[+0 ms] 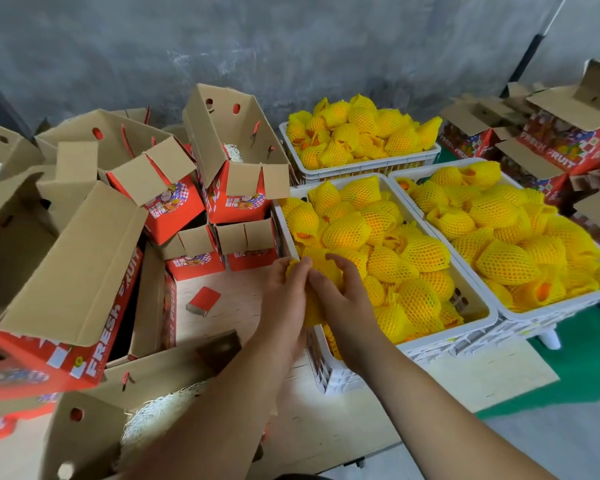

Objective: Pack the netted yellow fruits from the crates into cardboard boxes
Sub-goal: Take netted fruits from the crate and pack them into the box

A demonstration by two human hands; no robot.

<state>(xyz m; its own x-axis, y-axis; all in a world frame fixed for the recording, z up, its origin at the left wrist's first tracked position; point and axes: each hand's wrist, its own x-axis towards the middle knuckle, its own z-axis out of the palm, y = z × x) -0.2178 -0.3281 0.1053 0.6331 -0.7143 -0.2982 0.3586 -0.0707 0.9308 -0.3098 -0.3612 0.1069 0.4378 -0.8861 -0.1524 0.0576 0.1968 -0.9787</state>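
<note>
Head view: both hands lift one netted fruit (317, 268) at the near crate's (440, 337) left rim
Left hand (284, 299) and right hand (340, 296) each pinch its net, probably steadying it for the open box (94, 441) below on the counter (343, 427)

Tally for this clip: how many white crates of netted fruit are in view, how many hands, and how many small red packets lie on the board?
White crates: 3
Hands, left hand and right hand, both on a netted fruit: 2
Small red packet: 1
Total: 6
</note>
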